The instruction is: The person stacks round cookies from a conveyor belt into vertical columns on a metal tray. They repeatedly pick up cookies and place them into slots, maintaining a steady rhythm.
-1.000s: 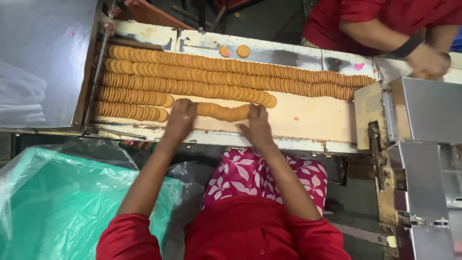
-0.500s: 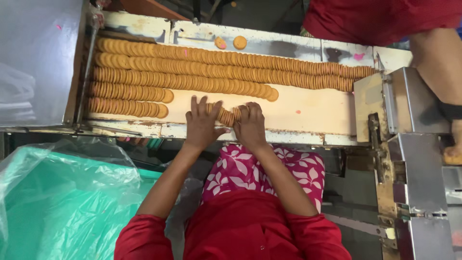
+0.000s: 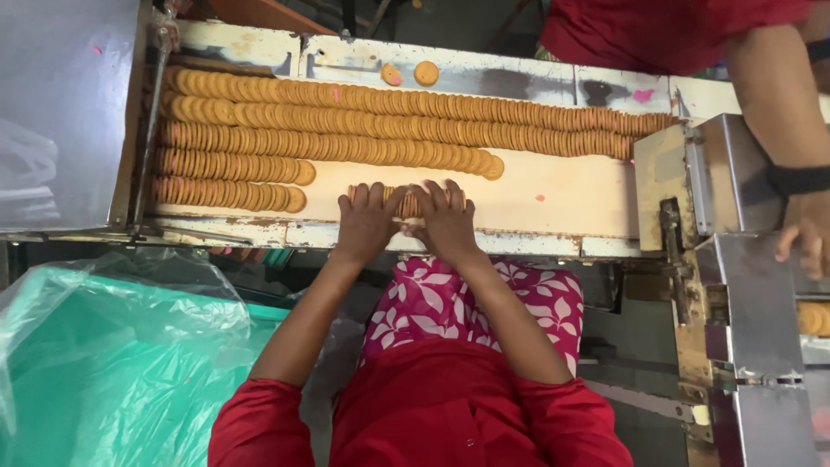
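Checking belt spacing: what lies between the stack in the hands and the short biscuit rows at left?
Bare cream belt in the head view, between the held stack and short rows.

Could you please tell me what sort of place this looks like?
Probably a biscuit factory packing line: long rows of round biscuits lie on a conveyor belt, steel machinery stands beside it, and both hands, left hand and right hand, gather a short stack.

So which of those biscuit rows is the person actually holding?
The short stack of biscuits nearest the belt's front edge, pressed between the left hand and right hand. The long biscuit rows behind lie untouched.
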